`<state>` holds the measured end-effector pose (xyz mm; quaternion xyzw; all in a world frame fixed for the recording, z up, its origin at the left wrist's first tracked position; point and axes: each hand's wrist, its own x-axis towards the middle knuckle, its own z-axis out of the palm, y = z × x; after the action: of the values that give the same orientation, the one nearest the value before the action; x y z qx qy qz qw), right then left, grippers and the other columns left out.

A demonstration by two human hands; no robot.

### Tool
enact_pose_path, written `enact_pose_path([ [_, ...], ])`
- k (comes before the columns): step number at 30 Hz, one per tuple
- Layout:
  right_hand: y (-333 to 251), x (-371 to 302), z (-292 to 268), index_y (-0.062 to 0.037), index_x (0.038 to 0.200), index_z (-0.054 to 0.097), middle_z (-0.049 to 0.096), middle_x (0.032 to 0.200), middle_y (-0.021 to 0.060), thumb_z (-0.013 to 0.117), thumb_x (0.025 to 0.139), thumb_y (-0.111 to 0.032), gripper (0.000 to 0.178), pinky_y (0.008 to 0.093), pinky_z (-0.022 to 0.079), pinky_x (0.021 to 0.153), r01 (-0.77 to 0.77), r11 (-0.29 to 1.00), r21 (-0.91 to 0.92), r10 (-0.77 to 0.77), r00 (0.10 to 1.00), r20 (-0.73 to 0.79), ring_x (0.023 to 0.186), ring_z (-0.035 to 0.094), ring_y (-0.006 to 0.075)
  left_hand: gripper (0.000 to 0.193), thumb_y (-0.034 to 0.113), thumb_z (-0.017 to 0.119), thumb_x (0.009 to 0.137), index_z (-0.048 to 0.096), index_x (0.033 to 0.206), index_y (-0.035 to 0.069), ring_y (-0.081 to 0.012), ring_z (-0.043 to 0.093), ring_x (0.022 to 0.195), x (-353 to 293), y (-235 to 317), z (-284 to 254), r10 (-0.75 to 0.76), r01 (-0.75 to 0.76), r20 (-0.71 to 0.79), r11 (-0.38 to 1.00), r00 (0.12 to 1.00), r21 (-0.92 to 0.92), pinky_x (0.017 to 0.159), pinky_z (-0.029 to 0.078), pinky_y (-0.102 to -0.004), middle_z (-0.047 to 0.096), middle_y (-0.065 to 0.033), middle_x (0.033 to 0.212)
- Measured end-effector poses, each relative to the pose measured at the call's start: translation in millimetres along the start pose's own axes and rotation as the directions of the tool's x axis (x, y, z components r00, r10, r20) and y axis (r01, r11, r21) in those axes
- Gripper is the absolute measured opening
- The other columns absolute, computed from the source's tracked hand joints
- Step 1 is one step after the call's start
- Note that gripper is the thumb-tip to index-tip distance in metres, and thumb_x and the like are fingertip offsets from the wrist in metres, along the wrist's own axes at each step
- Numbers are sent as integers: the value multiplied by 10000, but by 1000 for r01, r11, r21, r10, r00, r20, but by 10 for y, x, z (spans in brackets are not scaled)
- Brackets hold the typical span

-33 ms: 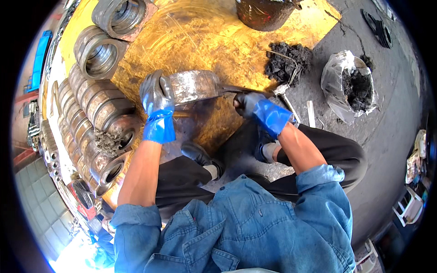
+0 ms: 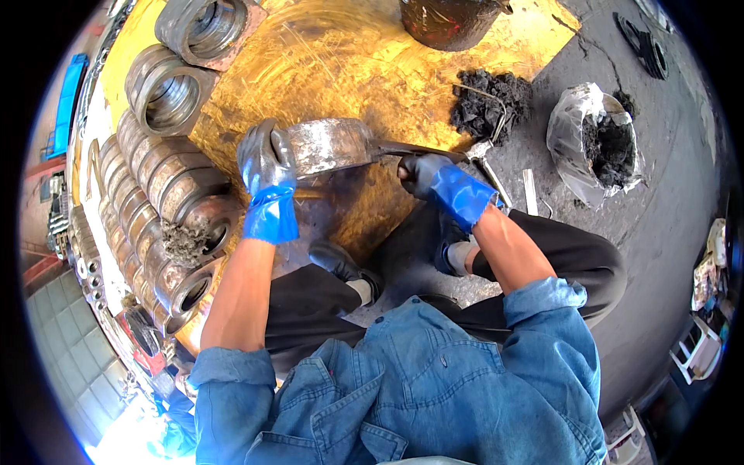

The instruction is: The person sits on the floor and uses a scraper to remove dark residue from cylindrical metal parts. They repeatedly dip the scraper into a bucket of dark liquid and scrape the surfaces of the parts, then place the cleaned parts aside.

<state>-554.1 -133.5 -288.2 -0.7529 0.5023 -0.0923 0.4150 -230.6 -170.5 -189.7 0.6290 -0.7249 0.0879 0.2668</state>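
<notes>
My left hand (image 2: 266, 159), in a dark-palmed glove with a blue cuff, is closed on the left side of a thick, worn metal ring (image 2: 329, 146). This ring stands over the yellow, grease-smeared sheet (image 2: 333, 54) in front of my legs. My right hand (image 2: 426, 177), gloved the same way, makes a fist around a dark, flat, bar-shaped tool (image 2: 394, 147). The tool's left end meets the right side of the ring; its exact kind cannot be made out, and my fingers hide part of it.
Rows of metal rings (image 2: 174, 174) line the left side, a grey fibrous wad (image 2: 186, 242) on them. A dark bucket (image 2: 446, 27) stands at the far side. Rightward are black shavings (image 2: 488, 108), a clear plastic bag (image 2: 562, 139) holding dark scraps, and a metal strip (image 2: 530, 192).
</notes>
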Motion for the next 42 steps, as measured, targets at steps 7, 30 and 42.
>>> enact_pose_path([
  [7, -383, -134, 9, -187, 1140, 737, 754, 1066, 159, 672, 871, -198, 277, 466, 578, 832, -217, 963, -161, 229, 971, 66, 986, 732, 365, 286, 214, 568, 986, 707, 1134, 12, -421, 652, 1063, -1, -52, 20, 40, -40, -14, 999, 999, 24, 990, 477, -519, 718, -220, 1093],
  [30, -709, -64, 35, -82, 1013, 732, 756, 991, 194, 668, 839, -113, 188, 474, 582, 799, -53, 910, -411, 20, 996, -86, 969, 743, 379, 304, 248, 580, 978, 708, 1143, 26, -401, 643, 1103, -2, -40, 36, -8, 8, 4, 999, 1000, 37, 1010, 459, -510, 716, -195, 1147],
  [42, -804, -71, -59, -87, 1055, 721, 754, 1008, 194, 610, 881, -126, 210, 483, 589, 788, -71, 904, -422, 85, 996, 14, 955, 745, 385, 275, 239, 553, 1005, 710, 1142, 59, -411, 648, 1096, -29, -40, 16, -15, 16, -19, 999, 1000, 49, 994, 477, -518, 719, -192, 1123],
])
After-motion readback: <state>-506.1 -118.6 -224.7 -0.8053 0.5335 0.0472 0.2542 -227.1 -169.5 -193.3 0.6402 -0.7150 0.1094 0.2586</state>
